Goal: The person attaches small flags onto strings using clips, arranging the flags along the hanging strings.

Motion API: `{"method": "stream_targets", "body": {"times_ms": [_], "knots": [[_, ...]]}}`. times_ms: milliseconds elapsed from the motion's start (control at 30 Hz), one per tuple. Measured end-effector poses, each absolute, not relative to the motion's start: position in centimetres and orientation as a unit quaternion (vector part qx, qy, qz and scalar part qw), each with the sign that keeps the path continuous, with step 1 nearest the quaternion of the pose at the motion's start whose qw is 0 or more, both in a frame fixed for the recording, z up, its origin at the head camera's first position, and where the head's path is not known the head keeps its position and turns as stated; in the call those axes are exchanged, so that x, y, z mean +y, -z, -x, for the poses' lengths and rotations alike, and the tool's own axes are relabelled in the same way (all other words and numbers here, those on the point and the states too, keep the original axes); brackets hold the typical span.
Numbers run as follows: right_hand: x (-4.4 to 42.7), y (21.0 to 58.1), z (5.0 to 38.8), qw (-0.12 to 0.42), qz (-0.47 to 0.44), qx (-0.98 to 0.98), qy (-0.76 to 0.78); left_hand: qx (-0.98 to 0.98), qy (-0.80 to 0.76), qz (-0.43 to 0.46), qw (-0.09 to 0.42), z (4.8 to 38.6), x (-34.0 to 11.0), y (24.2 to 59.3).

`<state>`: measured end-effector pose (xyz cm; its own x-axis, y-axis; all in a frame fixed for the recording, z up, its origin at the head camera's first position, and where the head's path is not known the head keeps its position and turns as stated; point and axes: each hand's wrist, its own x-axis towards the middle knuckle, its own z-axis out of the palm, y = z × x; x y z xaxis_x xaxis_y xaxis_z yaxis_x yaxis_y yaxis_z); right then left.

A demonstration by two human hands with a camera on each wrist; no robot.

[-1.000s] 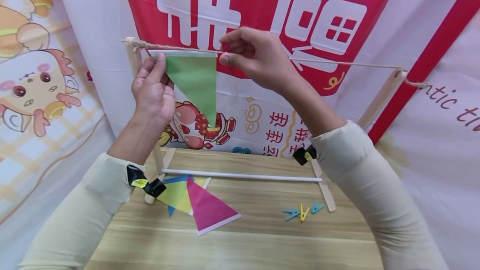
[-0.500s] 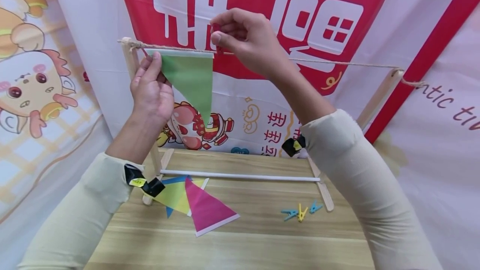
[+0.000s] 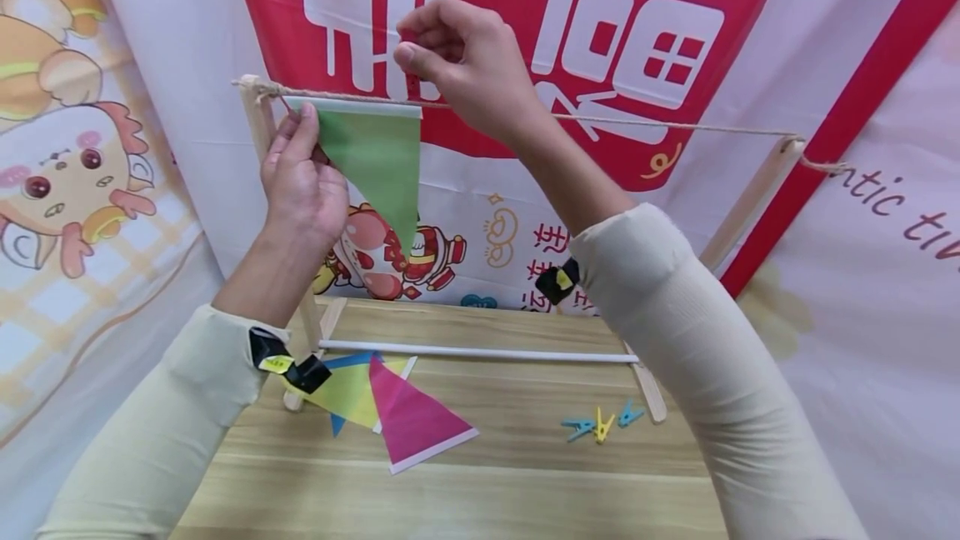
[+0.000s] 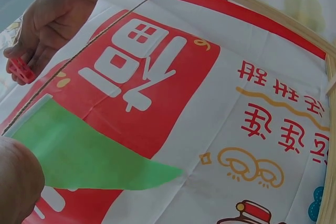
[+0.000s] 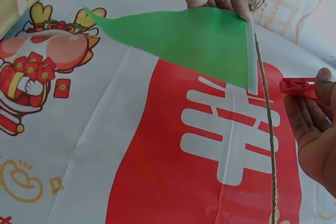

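Observation:
My left hand (image 3: 306, 186) pinches a green pennant (image 3: 378, 161) near its upper left corner, just under a stretched twine (image 3: 660, 122). The pennant's white top strip lies along the twine, and its point hangs down. A thin red piece shows by that corner, too small to make out. Above the twine, my right hand (image 3: 480, 65) holds a red clothespin (image 5: 299, 86) between thumb and fingers; in the right wrist view the clothespin is apart from the twine. The left wrist view also shows this clothespin (image 4: 21, 70) beyond the pennant's free end.
Wooden posts (image 3: 750, 207) hold the twine at both ends, with a white rod (image 3: 480, 352) low between them. Pink (image 3: 416, 427), yellow and blue pennants lie on the table (image 3: 525, 490). Two blue clothespins and a yellow clothespin (image 3: 602, 426) lie to the right. A printed cloth hangs behind.
My right hand has lifted off the twine with the red clothespin and moved up and left. My left hand stays at the green pennant's corner.

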<state>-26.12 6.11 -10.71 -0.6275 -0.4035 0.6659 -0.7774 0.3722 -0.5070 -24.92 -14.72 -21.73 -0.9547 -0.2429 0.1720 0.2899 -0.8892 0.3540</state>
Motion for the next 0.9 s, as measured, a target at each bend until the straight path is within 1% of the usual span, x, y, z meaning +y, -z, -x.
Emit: {"method": "stream_targets", "body": {"times_ms": [367, 600, 900], "knots": [[3.8, 10.5, 26.3, 0.204, -0.352, -0.789, -0.460, -0.190, 0.970, 0.056, 0.140, 25.1, -14.8, 21.7], [2.9, 10.7, 26.6, 0.192, -0.308, -0.781, -0.507, -0.199, 0.968, 0.052, 0.143, 25.1, -14.7, 21.6], [2.2, 10.9, 26.9, 0.177, -0.272, -0.785, -0.527, -0.199, 0.968, 0.046, 0.145, 25.2, -14.9, 21.7]]}}
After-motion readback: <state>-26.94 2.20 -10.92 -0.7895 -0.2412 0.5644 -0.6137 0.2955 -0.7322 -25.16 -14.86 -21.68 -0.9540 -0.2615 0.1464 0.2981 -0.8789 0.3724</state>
